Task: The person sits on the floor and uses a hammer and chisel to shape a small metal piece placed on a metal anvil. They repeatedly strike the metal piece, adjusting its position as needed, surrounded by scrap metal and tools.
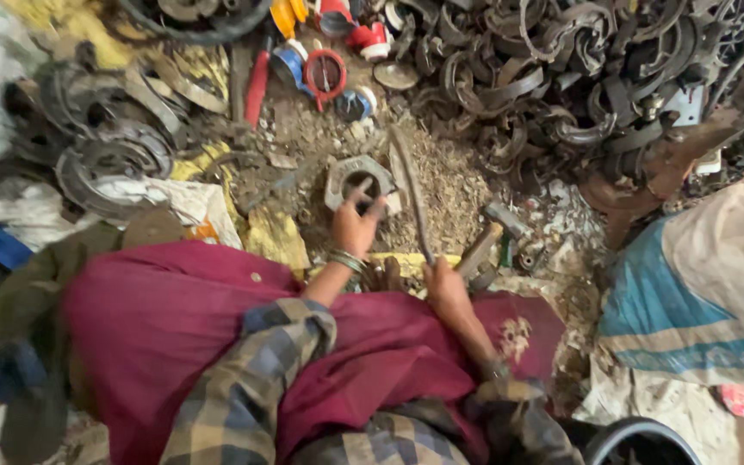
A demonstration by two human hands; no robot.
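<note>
Your left hand (353, 226) rests on the grey metal ring fitting (356, 178), which lies on the debris-covered ground (449, 185) directly ahead of your fingertips. Your left fingers are spread and lie across the fitting's near rim and central hole; whether they grip it or only press on it cannot be told. Your right hand (446, 288) is clenched around the lower end of a long thin metal rod (412, 194). The rod rises from your right fingers and slants away, passing just beside the right edge of the fitting. A hammer (491, 241) lies just right of your right fingers. A heap of dark metal clamps (553, 77) sits well beyond both hands. Red-handled tools (325, 73) lie beyond your left fingertips.
</note>
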